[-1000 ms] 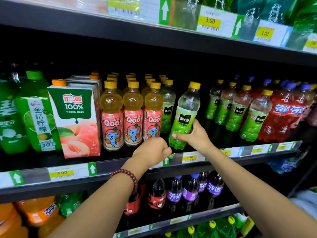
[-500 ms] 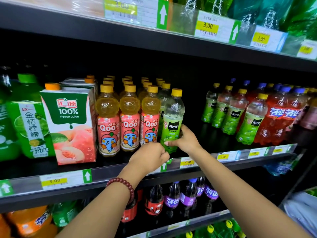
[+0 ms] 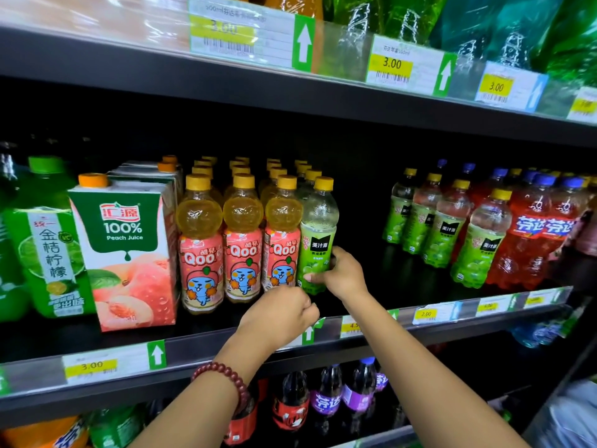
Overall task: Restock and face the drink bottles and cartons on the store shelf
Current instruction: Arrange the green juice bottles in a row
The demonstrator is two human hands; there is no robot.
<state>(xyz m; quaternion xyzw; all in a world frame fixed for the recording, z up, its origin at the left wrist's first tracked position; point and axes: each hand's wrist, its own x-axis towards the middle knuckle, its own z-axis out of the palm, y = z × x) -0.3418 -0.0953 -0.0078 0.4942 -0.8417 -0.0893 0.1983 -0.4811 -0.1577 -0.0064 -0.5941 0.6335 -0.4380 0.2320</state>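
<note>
Fingers of our right hand (image 3: 342, 274) wrap the lower half of the green bottle (image 3: 318, 236), upright and touching the Qoo row (image 3: 242, 240) on its left, while our left hand (image 3: 281, 313) hangs curled and empty just below, near the shelf edge (image 3: 206, 347).

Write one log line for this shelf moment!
right hand: grips green bottle | bottle: upright beside orange bottles | left hand: curled, empty

Red bead bracelet (image 3: 223, 376) on my wrist; just above it, the price strip (image 3: 452, 313) with a yellow tag (image 3: 91, 367) and a green arrow (image 3: 156, 354).
</note>
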